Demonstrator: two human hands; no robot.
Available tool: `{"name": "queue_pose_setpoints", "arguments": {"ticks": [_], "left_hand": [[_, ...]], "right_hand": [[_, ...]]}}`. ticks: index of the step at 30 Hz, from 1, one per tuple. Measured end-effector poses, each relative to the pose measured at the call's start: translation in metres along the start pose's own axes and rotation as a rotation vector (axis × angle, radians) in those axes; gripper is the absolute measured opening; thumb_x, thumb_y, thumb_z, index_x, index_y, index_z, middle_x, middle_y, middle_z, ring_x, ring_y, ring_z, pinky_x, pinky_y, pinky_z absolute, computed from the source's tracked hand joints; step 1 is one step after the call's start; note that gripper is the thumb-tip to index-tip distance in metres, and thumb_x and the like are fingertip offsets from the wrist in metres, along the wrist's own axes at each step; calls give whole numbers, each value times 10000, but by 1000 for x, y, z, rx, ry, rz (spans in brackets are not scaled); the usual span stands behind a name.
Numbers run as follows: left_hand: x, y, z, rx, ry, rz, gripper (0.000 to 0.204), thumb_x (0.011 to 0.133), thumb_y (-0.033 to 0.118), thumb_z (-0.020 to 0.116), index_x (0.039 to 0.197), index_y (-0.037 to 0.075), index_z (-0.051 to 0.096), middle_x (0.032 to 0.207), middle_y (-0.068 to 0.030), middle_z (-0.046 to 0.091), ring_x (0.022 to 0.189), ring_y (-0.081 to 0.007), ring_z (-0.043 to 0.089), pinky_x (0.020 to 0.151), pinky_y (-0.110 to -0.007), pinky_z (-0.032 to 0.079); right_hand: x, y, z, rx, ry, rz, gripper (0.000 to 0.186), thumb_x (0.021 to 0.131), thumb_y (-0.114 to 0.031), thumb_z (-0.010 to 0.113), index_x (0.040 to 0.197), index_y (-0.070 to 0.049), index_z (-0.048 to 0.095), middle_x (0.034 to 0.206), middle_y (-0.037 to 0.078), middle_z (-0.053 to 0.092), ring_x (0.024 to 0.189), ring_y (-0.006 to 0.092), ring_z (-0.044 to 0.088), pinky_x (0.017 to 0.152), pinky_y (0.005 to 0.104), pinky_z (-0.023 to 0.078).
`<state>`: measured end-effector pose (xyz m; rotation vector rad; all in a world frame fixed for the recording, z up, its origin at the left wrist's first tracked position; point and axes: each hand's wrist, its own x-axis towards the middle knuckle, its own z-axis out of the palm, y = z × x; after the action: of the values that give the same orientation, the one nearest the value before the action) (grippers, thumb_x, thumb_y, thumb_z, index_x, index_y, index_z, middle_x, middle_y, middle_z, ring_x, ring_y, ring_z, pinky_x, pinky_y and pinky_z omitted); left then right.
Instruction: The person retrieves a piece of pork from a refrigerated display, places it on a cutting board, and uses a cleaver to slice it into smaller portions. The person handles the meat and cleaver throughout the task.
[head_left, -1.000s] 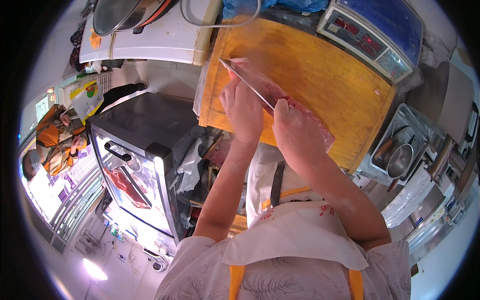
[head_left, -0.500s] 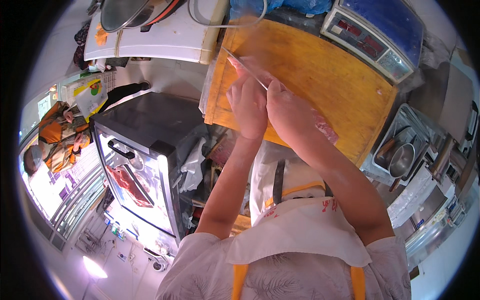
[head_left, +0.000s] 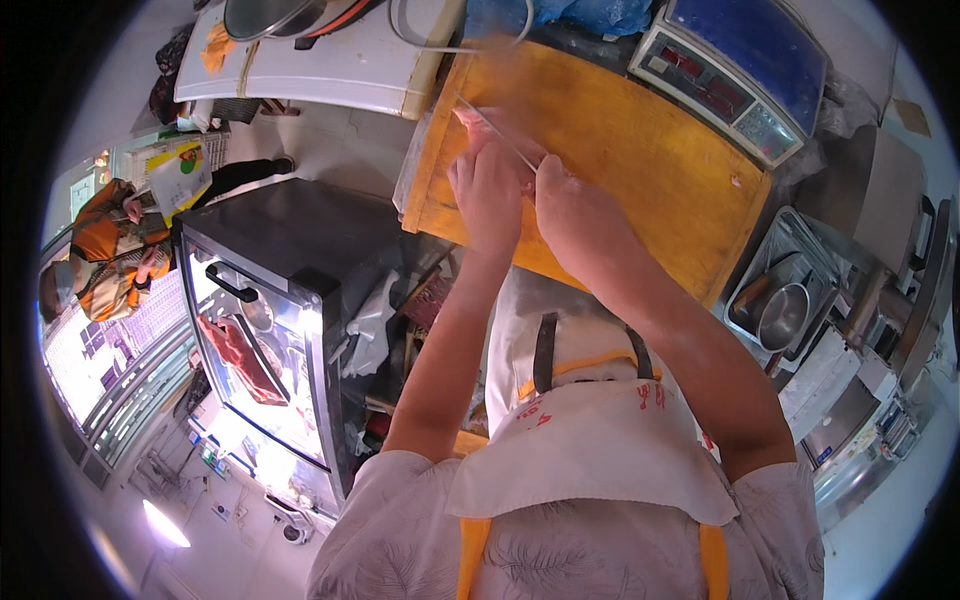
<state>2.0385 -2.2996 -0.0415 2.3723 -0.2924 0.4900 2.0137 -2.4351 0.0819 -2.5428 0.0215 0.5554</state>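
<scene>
On the orange-brown cutting board [head_left: 640,150] lies a pale pink piece of raw meat [head_left: 474,124], near its far left part. My left hand [head_left: 490,195] is closed on the meat's near end with fingers curled. In my right hand [head_left: 568,205] I grip a knife [head_left: 497,132]; its thin blade points away to the far left and lies across the meat. Both hands are close together. The knife's handle is hidden inside my right fist, and part of the meat is covered by my fingers.
A blue-topped scale [head_left: 715,90] stands beyond the board. To the right is a metal tray [head_left: 735,312] with a steel pot [head_left: 782,318]. A lit display cabinet [head_left: 290,235] holding red meat [head_left: 240,360] stands left; another person [head_left: 115,250] is farther left.
My hands stay on the meat and knife, with the blade slightly shifted against it. A second meat piece, seen before beside my right forearm, is out of sight now. The view has shifted slightly.
</scene>
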Motion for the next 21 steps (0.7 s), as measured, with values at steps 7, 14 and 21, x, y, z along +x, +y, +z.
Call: {"name": "queue_pose_setpoints", "arguments": {"ticks": [7,14,21], "left_hand": [[2,-3,-4,-93,-34,-80,252,883,-7,670,1132,26,686,1170,-157,671,1039,-385,583,927,-459,466],[-16,-9,-25,-82,-20,-4,252,873,2,686,1123,28,684,1172,-150,674,1055,-382,589,941,-448,474],[-43,-19,-31,-72,-14,-70,203,882,16,675,1083,39,685,1159,-124,677,1077,-374,584,952,-440,485]], "right_hand": [[23,16,41,-122,-24,31,115,1017,-85,523,1042,27,512,852,272,728,810,411,756,623,506,616],[19,-2,49,74,-23,47,197,1032,-130,496,1105,48,542,1040,337,700,980,484,707,824,548,576],[-19,-22,6,-145,-158,-13,209,986,-121,547,1086,62,539,1078,335,678,996,527,659,865,575,529]]}}
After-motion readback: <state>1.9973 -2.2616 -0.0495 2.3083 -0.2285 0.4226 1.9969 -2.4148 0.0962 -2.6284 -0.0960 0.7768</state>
